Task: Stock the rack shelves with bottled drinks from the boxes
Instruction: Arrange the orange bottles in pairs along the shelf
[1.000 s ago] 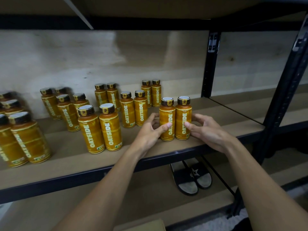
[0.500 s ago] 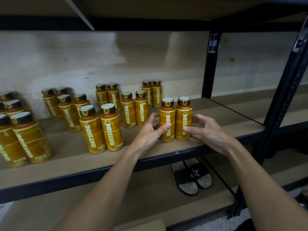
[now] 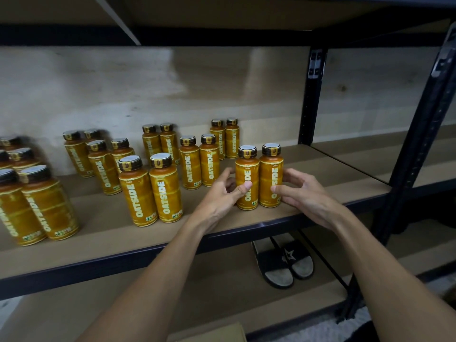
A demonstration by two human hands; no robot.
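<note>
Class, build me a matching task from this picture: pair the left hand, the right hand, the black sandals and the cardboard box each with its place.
Things:
1. left hand
2. right hand
3. pair of black slide sandals
4. brown cardboard box

Places:
A. below the stocked wooden shelf
B. grips the far-right orange plastic bottle
C. at the picture's bottom edge
D. grips the orange plastic bottle second from right

Pairs: 1-D, 2-B, 3-A, 4-C
</note>
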